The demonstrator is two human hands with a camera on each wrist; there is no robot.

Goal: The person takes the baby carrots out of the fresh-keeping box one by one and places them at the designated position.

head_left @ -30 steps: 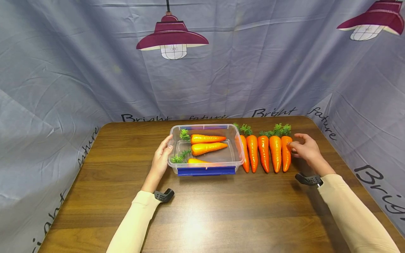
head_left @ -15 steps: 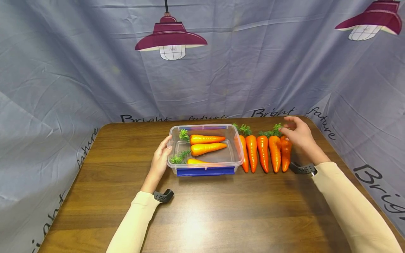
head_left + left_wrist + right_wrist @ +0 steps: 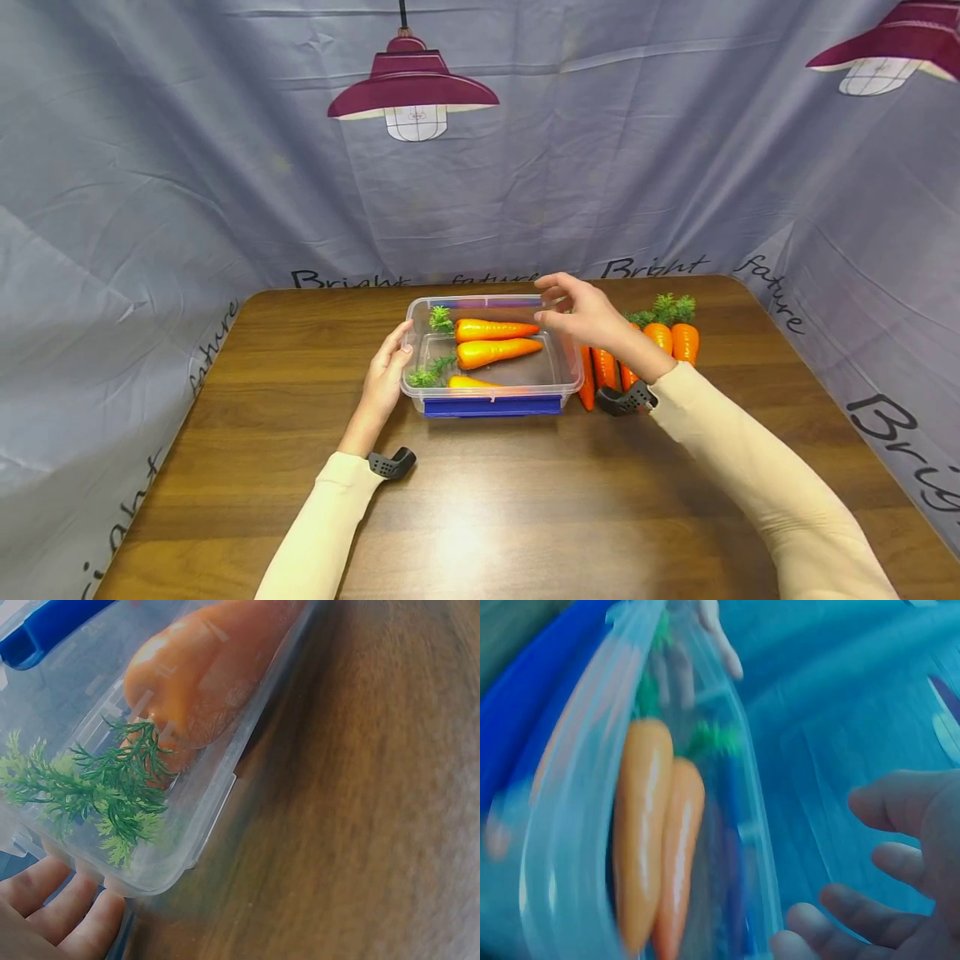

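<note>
A clear plastic food container (image 3: 566,389) with a blue clip (image 3: 492,406) along its front stands on the table. Inside lie three orange carrots (image 3: 497,353) with leafy green tops (image 3: 440,319) toward the left; the front one is partly hidden by the rim. My left hand (image 3: 381,379) rests on the container's left end, its fingertips (image 3: 101,915) against the outside of the wall. Above the container's back right corner is my right hand (image 3: 585,315), fingers spread and loosely bent, holding nothing. Its thumb and fingers (image 3: 874,919) stand apart in the right wrist view.
Right of the container lies a row of several more carrots (image 3: 686,343), partly covered by my right forearm and wrist camera (image 3: 621,400). The brown wooden table (image 3: 480,500) ends at a grey-blue curtain (image 3: 570,192) behind and at both sides.
My right hand has left the rightmost carrot in the row, risen past its leafy top and swung left over the container. My left hand has stayed at the container's left end.
</note>
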